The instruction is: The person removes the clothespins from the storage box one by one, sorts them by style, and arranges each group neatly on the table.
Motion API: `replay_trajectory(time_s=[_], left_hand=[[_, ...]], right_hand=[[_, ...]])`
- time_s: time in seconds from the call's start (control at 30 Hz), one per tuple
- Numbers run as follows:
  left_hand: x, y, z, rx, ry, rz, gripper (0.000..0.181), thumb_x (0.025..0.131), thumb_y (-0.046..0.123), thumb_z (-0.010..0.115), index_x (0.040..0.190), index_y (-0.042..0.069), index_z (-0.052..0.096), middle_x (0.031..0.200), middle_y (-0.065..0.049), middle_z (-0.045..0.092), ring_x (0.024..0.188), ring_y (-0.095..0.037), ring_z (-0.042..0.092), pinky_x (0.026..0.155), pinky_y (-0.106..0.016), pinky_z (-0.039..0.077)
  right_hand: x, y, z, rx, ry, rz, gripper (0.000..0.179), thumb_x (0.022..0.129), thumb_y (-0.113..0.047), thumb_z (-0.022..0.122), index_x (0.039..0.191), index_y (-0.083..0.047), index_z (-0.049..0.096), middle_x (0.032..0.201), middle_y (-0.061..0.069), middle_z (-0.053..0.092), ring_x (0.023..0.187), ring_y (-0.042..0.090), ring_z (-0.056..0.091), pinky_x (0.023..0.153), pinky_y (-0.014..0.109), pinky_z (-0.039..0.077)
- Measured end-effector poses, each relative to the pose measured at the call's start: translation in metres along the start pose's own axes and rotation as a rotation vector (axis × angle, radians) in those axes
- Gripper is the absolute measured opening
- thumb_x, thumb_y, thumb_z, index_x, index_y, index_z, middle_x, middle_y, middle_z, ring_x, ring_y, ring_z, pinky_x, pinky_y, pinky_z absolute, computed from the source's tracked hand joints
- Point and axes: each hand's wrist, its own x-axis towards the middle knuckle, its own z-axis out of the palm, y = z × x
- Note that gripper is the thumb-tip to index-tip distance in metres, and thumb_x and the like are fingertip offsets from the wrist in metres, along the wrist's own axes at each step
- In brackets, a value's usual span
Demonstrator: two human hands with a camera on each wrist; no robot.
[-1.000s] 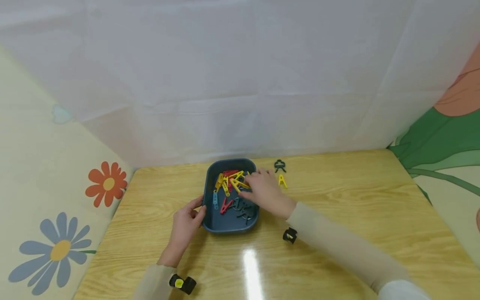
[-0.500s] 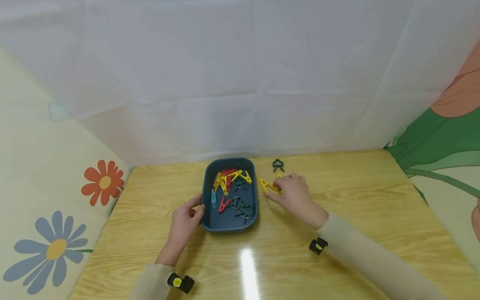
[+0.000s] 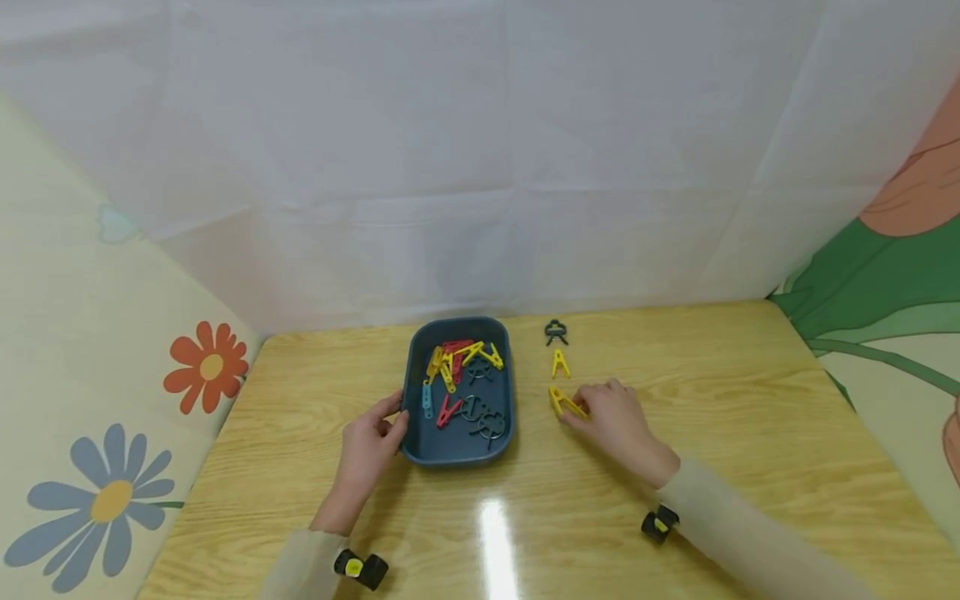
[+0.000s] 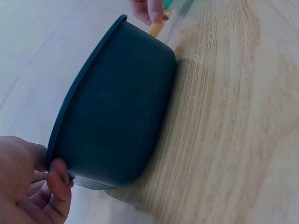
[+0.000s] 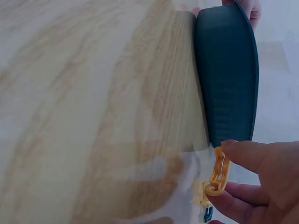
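A dark blue tray [image 3: 459, 461] on the table holds several clips in yellow, red, blue and dark green. My left hand [image 3: 366, 450] grips its left rim between thumb and fingers, seen close in the left wrist view. To the tray's right, my right hand [image 3: 618, 423] pinches a yellow clip [image 3: 566, 403] by one leg, low over the table; whether the clip touches the wood I cannot tell. Just beyond it lies another yellow clip [image 3: 561, 363], and behind that a dark green clip [image 3: 556, 332], the two in a column.
The wooden table [image 3: 720, 392] reaches back to a white sheet [image 3: 390, 167] hanging behind it. Flower-patterned panels [image 3: 97, 350] stand at both sides. A bright light reflection crosses the table's front.
My right hand has lifted a yellow clip out of the tray, carried it right, then drawn it nearer, below the other yellow clip. My left hand stays on the tray rim.
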Motion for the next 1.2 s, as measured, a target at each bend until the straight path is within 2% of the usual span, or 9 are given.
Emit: replay_trajectory(time_s=[0.17,0.33,0.6,1.2], left_hand=[[0.000,-0.001,0.000,-0.002,0.001,0.007,0.042,0.102,0.006,0.064,0.142,-0.003,0.061,0.116,-0.022,0.072,0.056,-0.012,0.053,0.046,-0.024,0.041],[-0.001,-0.002,0.001,0.005,0.013,0.015,0.042,0.101,0.006,0.064,0.142,-0.003,0.061,0.116,-0.022,0.072,0.056,-0.011,0.052,0.046,-0.023,0.041],[-0.002,-0.002,0.003,0.027,0.035,0.018,0.041,0.101,0.007,0.064,0.140,-0.003,0.063,0.115,-0.022,0.073,0.053,-0.010,0.052,0.046,-0.023,0.039],[-0.002,-0.001,0.002,0.017,0.035,0.024,0.041,0.101,0.006,0.064,0.140,-0.004,0.063,0.115,-0.023,0.073,0.054,-0.010,0.052,0.046,-0.023,0.039]], right_hand=[[-0.005,0.005,0.004,0.012,-0.012,0.026,0.029,0.089,-0.036,0.083,0.088,-0.008,0.074,0.069,-0.003,0.060,0.069,0.018,0.043,0.069,0.035,0.036],[-0.007,0.008,0.008,-0.008,-0.008,0.034,0.032,0.088,-0.039,0.083,0.085,-0.009,0.071,0.068,-0.003,0.057,0.070,0.019,0.045,0.069,0.037,0.036],[-0.007,0.006,0.013,-0.013,-0.001,0.037,0.043,0.087,-0.042,0.084,0.070,-0.016,0.055,0.062,-0.004,0.050,0.069,0.021,0.045,0.070,0.039,0.034],[-0.005,0.004,0.016,-0.014,-0.029,0.071,0.043,0.090,-0.048,0.080,0.073,-0.017,0.054,0.063,-0.004,0.049,0.071,0.022,0.041,0.072,0.039,0.028]])
